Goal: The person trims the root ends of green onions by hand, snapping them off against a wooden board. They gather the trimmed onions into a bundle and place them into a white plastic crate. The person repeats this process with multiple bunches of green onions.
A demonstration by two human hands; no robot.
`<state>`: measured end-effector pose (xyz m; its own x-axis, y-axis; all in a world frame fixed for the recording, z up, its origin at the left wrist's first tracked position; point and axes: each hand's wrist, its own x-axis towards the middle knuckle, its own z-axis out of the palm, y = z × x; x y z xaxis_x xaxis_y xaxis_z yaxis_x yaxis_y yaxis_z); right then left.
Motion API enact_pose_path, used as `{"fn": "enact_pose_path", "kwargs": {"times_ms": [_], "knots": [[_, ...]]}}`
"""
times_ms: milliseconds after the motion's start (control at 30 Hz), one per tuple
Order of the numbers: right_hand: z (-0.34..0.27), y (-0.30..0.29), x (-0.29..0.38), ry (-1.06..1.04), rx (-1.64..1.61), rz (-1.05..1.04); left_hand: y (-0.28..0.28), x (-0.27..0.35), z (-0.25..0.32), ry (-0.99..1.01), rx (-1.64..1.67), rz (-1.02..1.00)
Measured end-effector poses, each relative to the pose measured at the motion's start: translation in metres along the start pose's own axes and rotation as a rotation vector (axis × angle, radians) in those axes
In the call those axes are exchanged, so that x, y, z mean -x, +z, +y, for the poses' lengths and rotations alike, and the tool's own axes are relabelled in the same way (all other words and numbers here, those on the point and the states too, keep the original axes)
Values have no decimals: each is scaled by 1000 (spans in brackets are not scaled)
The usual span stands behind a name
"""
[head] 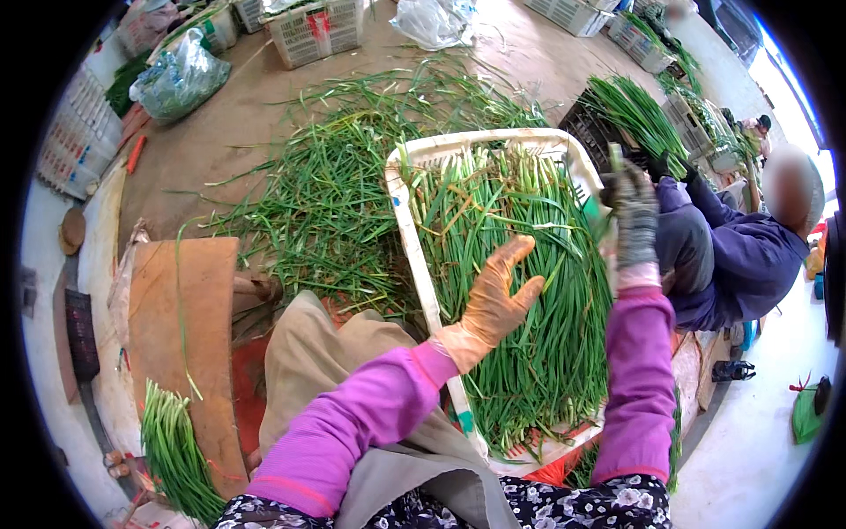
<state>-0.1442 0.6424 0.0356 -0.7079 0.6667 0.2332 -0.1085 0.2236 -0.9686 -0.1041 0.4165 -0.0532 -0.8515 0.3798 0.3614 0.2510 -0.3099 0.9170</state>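
A white plastic crate (416,261) stands before me, filled with long green leafy stalks (529,344) that look like garlic chives. Their pale ends lie mostly towards the crate's far side. Over the stalks is my left hand (492,301) in an orange-tan glove, thumb and fingers apart, holding nothing. At the crate's right rim, my right hand (634,215) wears a dark grey glove and is blurred. A short pale stub (616,157) shows at its fingertips, and a green blur lies beside it. Whether the fingers grip these is unclear.
Loose leaves (324,198) are heaped on the floor left of the crate. A wooden board (182,297) stands at my left, near a chive bundle (175,449). Close on the right sits a person (740,244), hands at a chive-topped dark crate (588,129). Plastic bags (182,76) lie farther off.
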Motion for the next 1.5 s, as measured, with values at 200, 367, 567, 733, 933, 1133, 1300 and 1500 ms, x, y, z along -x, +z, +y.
{"fn": "enact_pose_path", "kwargs": {"times_ms": [200, 367, 567, 733, 933, 1133, 1300, 1500], "knots": [[104, 7, 7, 147, 696, -241, -4, 21, -32, -173, 47, -70], [100, 11, 71, 162, 1289, -493, -16, 6, -33, -176, 78, 14], [134, -6, 44, 344, 1149, -348, -18, -5, -38, -329, 204, 63], [137, -22, 36, 385, 1053, -259, -32, -19, -43, -422, 310, 159], [112, -41, 66, 287, 249, -172, -46, -30, -45, -418, 442, 140], [57, -10, 143, -298, 779, -222, -30, -22, -25, -169, 653, 22], [69, 13, 193, -282, 1085, -531, -54, -19, -47, -671, 957, 12], [-17, 44, 165, 31, 1643, -823, -56, -12, -67, -694, 884, 162]]}}
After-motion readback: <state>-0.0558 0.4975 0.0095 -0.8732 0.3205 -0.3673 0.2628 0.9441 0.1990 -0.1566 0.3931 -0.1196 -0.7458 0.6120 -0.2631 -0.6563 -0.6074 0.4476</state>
